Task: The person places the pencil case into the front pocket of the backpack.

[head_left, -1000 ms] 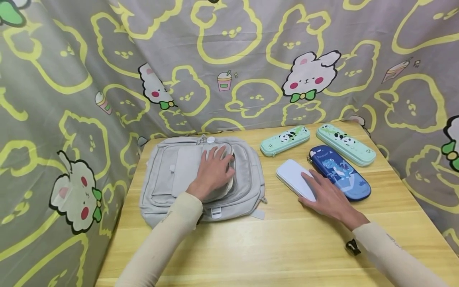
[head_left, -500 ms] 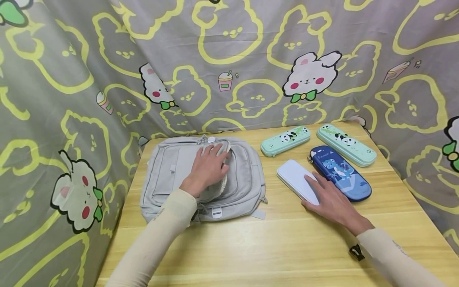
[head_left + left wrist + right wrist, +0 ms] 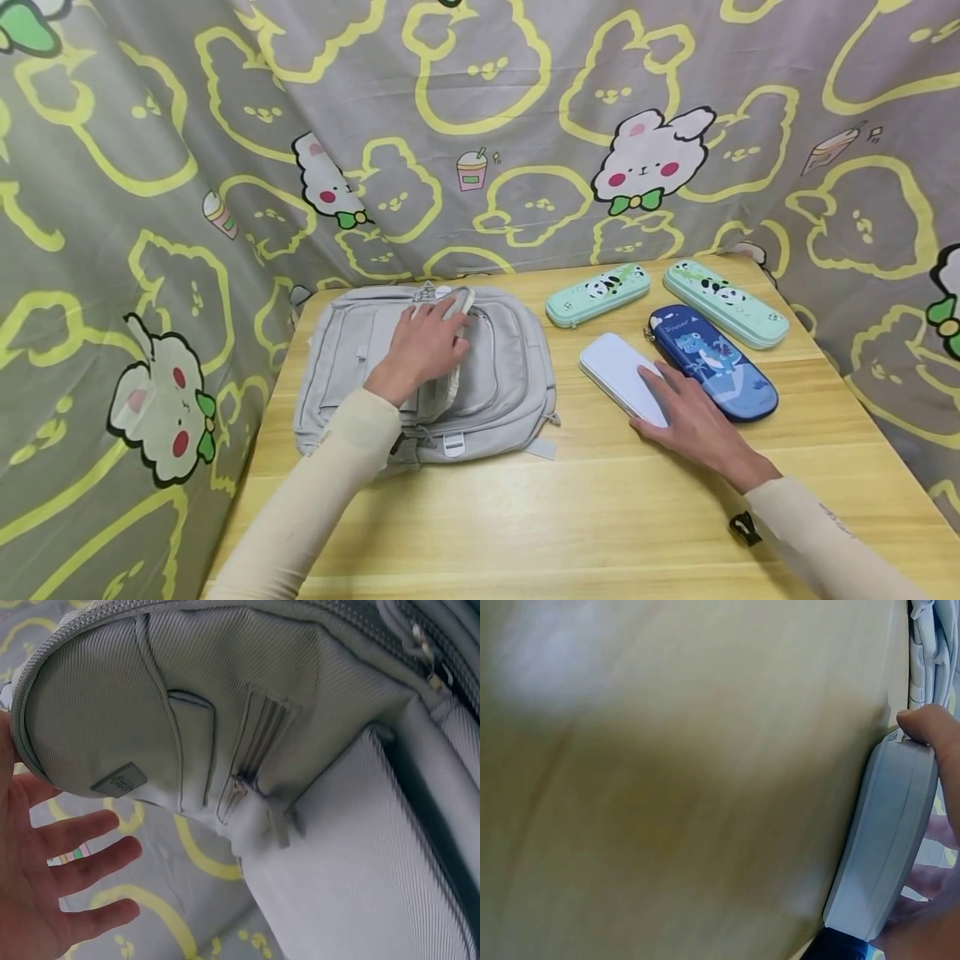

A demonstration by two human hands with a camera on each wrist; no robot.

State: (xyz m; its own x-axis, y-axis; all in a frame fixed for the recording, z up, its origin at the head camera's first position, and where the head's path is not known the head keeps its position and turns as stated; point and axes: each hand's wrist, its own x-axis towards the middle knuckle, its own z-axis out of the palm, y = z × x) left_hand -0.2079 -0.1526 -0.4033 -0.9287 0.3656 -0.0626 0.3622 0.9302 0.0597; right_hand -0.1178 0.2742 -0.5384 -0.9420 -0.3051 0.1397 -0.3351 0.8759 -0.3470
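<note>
A grey backpack (image 3: 517,358) lies flat on the table, with its front pocket partly open. My left hand (image 3: 422,346) holds the rounded edge of the pocket's front panel (image 3: 82,712) and lifts it. In the left wrist view, several fingers of that hand (image 3: 37,877) stick out straight beside the panel, which has small inner pockets and a short zip. A pale blue-white pencil case (image 3: 618,371) lies right of the backpack. My right hand (image 3: 690,421) grips its near end, thumb on the end of the case (image 3: 885,840) and fingers along the other side.
A dark blue dinosaur pencil case (image 3: 705,354) lies just beyond the pale one. Two mint-green panda pencil cases (image 3: 597,294) are farther back. Patterned grey curtains (image 3: 510,233) enclose the back and sides of the wooden table (image 3: 525,525).
My left hand has moved left, drawing the pocket's panel back so the opening widens. My right hand shifted slightly early on, staying on the pale pencil case, which lies in the same place.
</note>
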